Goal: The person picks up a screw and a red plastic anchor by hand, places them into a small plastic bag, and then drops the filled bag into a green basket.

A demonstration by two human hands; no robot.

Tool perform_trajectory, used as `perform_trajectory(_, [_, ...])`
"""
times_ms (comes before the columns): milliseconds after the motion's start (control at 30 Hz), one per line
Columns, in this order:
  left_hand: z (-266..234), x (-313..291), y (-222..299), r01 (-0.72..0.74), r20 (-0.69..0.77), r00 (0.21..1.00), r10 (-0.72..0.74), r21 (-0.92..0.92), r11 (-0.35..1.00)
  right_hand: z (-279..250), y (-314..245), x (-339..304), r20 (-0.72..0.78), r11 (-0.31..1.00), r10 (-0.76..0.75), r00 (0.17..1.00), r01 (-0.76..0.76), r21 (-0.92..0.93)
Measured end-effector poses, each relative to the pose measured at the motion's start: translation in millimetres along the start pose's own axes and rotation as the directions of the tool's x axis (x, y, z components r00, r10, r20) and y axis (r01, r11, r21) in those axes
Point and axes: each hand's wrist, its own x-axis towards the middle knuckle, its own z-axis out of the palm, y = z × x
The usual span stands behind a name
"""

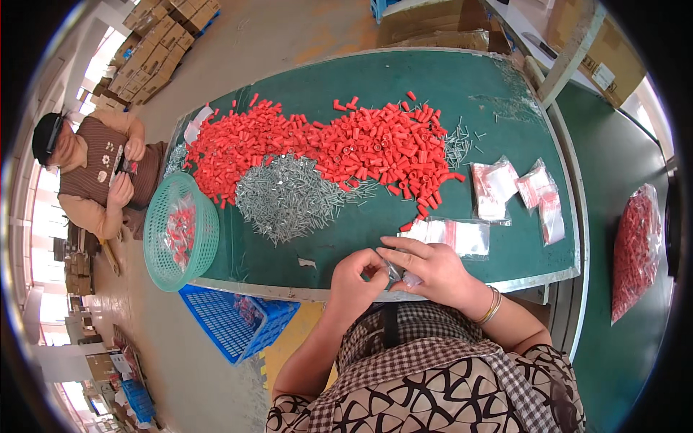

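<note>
Close to the table's near edge, my left hand [359, 278] is closed in a pinch on one side of a small clear plastic bag [411, 278]. My right hand [439, 274], a bangle at its wrist, grips the other side of it. Fingers cover most of the bag, and its contents cannot be made out. Just beyond my right hand lies a stack of flat clear zip bags [447, 234]. Past it, red tubular caps [382, 144] spread in a long heap, with a pile of grey metal screws [285, 198] in front.
More bag stacks [494, 189] lie at the right. A green basket [150, 238] with bagged red caps stands at the table's left edge, above a blue crate [216, 325]. A co-worker [101, 166] sits at left. A big bag of red pieces [635, 252] rests on the right-hand table.
</note>
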Motion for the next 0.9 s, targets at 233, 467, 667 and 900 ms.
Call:
perform_trajectory(233, [1.3, 2.5, -7.0, 0.041, 0.062, 0.997, -0.036, -0.085, 0.996, 6.2, 14.6, 0.0, -0.047, 0.981, 0.004, 0.999, 0.005, 0.194])
perform_trajectory(467, [-3.5, 8.7, -3.9, 0.098, 0.171, 0.982, -0.077, -0.114, 0.989, -0.2, 16.7, 2.4, 0.003, 0.925, 0.085, 0.996, -0.080, 0.372])
perform_trajectory(667, [-7.6, 16.2, -0.7, 0.193, 0.221, 0.963, -0.154, -0.164, 0.967, -3.0, 19.7, 1.6, -0.019, 0.922, 0.097, 0.995, -0.083, 0.378])
perform_trajectory(900, [-34.2, 70.7, -13.8, -0.281, -0.086, 0.905, 0.417, 0.615, 0.737, 0.1, 20.3, 1.8, -0.011, 0.898, 0.151, 0.988, -0.133, 0.419])
